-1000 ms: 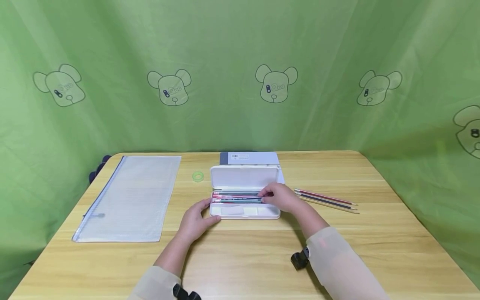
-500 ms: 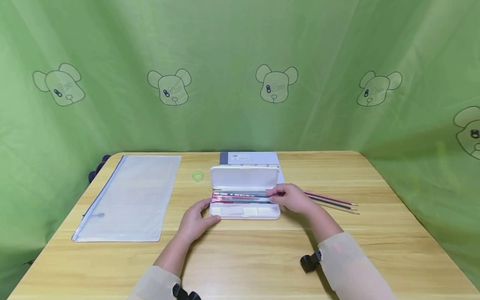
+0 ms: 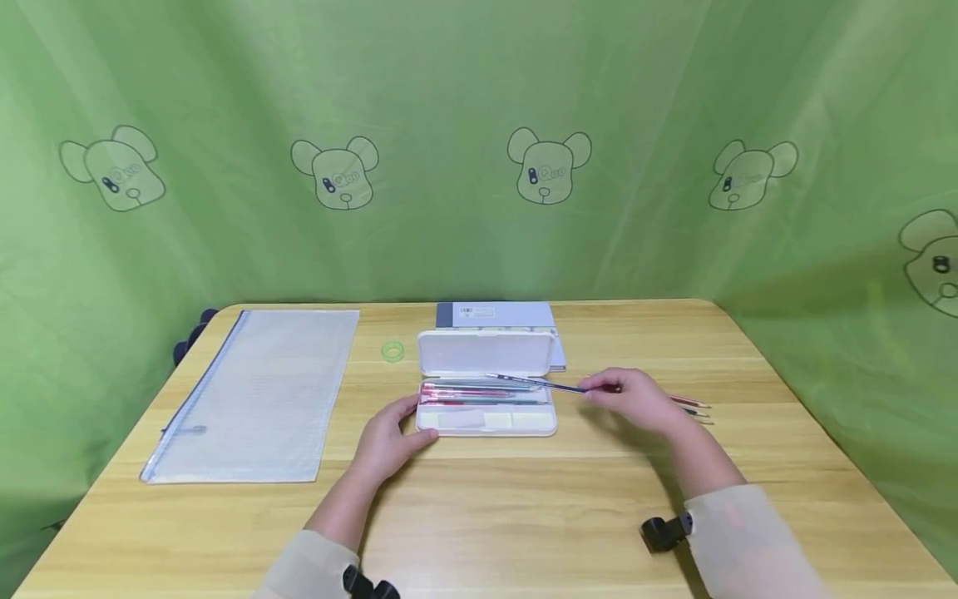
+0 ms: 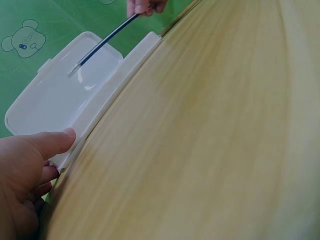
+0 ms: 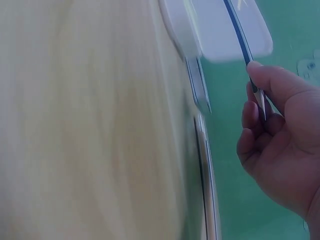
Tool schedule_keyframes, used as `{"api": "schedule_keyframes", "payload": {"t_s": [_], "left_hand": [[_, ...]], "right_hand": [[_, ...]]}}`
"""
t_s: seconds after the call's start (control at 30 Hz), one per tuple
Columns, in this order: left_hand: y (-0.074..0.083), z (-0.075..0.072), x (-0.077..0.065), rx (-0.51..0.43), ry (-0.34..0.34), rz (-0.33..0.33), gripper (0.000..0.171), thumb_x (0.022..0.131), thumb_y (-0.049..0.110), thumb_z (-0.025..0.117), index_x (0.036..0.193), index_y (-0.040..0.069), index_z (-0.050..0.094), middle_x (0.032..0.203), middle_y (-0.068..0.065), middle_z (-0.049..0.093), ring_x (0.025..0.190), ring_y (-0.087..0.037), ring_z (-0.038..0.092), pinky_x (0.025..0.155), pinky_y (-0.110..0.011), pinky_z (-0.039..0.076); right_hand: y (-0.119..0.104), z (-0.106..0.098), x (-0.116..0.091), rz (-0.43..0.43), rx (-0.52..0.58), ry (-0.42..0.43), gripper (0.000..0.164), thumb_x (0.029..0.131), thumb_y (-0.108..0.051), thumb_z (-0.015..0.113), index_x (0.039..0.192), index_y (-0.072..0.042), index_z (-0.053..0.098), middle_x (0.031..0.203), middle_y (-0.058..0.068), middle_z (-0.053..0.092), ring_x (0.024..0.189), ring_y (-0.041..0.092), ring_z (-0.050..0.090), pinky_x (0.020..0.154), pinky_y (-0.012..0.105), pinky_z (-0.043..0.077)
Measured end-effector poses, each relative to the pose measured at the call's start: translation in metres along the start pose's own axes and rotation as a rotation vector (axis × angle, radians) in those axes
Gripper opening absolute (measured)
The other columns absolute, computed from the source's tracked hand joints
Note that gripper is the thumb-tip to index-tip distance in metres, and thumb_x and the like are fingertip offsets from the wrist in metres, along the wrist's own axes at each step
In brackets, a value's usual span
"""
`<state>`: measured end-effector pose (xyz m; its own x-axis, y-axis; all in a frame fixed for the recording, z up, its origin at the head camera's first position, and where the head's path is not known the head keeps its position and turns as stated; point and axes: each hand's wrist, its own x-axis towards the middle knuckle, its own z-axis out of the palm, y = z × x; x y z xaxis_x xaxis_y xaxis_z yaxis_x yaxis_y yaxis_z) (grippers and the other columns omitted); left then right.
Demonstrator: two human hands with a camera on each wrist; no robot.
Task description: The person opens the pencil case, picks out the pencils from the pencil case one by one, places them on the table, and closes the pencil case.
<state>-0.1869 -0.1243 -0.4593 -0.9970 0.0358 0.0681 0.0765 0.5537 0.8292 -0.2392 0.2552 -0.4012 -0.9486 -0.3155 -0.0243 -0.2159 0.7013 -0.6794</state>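
A white pencil case (image 3: 486, 433) lies with its lid up near the middle of the table, several pencils (image 3: 464, 393) in its back compartment. My left hand (image 3: 387, 443) holds the case by its left end. In the left wrist view, the left thumb lies along the case's edge (image 4: 107, 102). My right hand (image 3: 632, 399) is raised to the right of the case and pinches a dark blue pencil (image 3: 542, 383) near its sharpened end. The pencil's other end reaches left over the case, also seen in the right wrist view above the thumb (image 5: 240, 35).
Several loose pencils (image 3: 692, 405) lie right of the case, partly behind my right hand. A notebook (image 3: 509, 314) lies behind the lid. To the left are a green tape ring (image 3: 392, 352) and a large translucent zip pouch (image 3: 254, 399). Green curtain (image 3: 449, 241) surrounds the table.
My right hand has moved right and up out of the case, lifting the dark blue pencil from among the others. The left hand stays at the case's left end.
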Motion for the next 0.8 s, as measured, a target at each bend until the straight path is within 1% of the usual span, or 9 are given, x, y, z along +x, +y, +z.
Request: {"api": "schedule_keyframes", "payload": {"t_s": [0.07,0.2,0.33,0.43,0.6,0.8], "left_hand": [[0.000,0.000,0.000,0.002,0.001,0.001,0.064,0.082,0.024,0.078,0.136,0.001,0.054,0.139,-0.017,0.058,0.136,-0.036,0.048,0.117,-0.051,0.035],[-0.001,0.000,0.000,0.013,0.004,0.011,0.064,0.082,0.025,0.078,0.136,0.001,0.054,0.138,-0.017,0.058,0.135,-0.036,0.048,0.117,-0.051,0.035],[0.000,0.000,0.000,0.014,0.007,0.019,0.064,0.082,0.024,0.078,0.136,0.001,0.054,0.138,-0.017,0.059,0.135,-0.036,0.048,0.117,-0.051,0.035],[0.001,0.000,0.000,0.016,0.007,0.019,0.064,0.082,0.024,0.078,0.136,0.001,0.054,0.138,-0.017,0.059,0.135,-0.037,0.048,0.117,-0.051,0.035],[0.002,0.000,-0.001,0.021,0.001,0.014,0.064,0.082,0.025,0.078,0.137,0.001,0.054,0.139,-0.017,0.058,0.136,-0.037,0.047,0.117,-0.052,0.035],[0.002,0.000,-0.001,0.025,0.000,0.015,0.064,0.082,0.024,0.077,0.137,0.001,0.054,0.139,-0.017,0.058,0.136,-0.037,0.047,0.117,-0.052,0.034]], "right_hand": [[0.005,-0.007,-0.006,0.005,-0.011,0.009,0.030,0.093,-0.027,0.067,0.115,-0.007,0.070,0.111,0.012,0.070,0.093,0.016,0.059,0.079,0.029,0.051],[0.015,-0.021,-0.019,0.023,-0.029,0.025,0.032,0.093,-0.027,0.066,0.116,-0.005,0.070,0.106,0.012,0.069,0.085,0.015,0.057,0.071,0.026,0.051],[0.026,-0.031,-0.033,0.062,-0.043,0.032,0.036,0.093,-0.029,0.066,0.119,-0.004,0.068,0.100,0.010,0.067,0.079,0.013,0.053,0.065,0.025,0.049],[0.036,-0.039,-0.043,0.085,-0.069,0.039,0.038,0.094,-0.031,0.065,0.121,-0.004,0.067,0.102,0.011,0.066,0.079,0.013,0.052,0.064,0.025,0.048],[0.053,-0.049,-0.058,0.098,-0.115,0.063,0.039,0.095,-0.032,0.063,0.121,-0.004,0.067,0.115,0.017,0.067,0.087,0.010,0.053,0.070,0.023,0.048],[0.070,-0.057,-0.070,0.140,-0.141,0.071,0.039,0.095,-0.033,0.063,0.119,-0.003,0.068,0.117,0.020,0.067,0.091,0.011,0.053,0.073,0.024,0.047]]}}
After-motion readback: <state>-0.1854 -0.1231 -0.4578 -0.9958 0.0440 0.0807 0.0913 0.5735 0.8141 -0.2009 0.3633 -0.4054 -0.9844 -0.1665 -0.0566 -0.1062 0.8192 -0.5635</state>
